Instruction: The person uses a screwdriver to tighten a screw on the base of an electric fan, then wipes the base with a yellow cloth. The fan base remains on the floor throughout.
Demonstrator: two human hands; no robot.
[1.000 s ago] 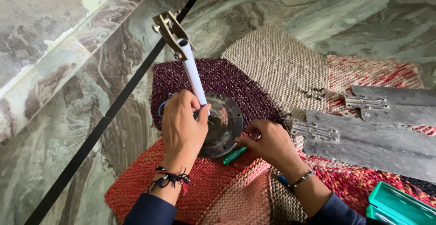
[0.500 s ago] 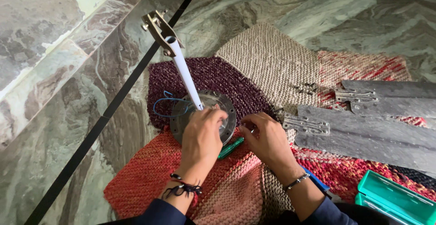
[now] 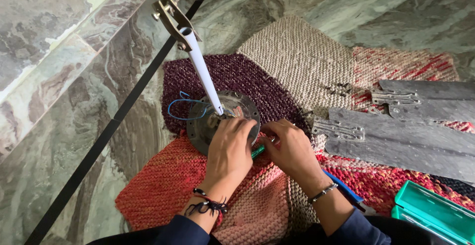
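A marble floor [image 3: 59, 126] fills the view, with a patchwork knitted mat [image 3: 277, 67] spread from centre to the 3 o'clock edge. Two grey fan blades [image 3: 410, 141] lie on the mat at 3 o'clock, and the corner of a green box [image 3: 435, 213] shows at 5 o'clock.

At centre sits the round metal fan motor [image 3: 217, 121], its white rod [image 3: 203, 69] rising toward 11 o'clock to a metal bracket [image 3: 170, 15]; a loop of blue wire [image 3: 180, 109] lies at its 9 o'clock side.

The left hand [image 3: 230, 151] presses palm-down on the motor's near rim, fingers curled over it. The right hand [image 3: 292, 148], at the motor's 4 o'clock side, closes on a green-handled screwdriver [image 3: 258, 151]; its tip is hidden.

The work looks like turning a screw at the rim. Done well, the left hand bears down so the motor cannot spin on the soft mat, and the screwdriver stays square in its slot.
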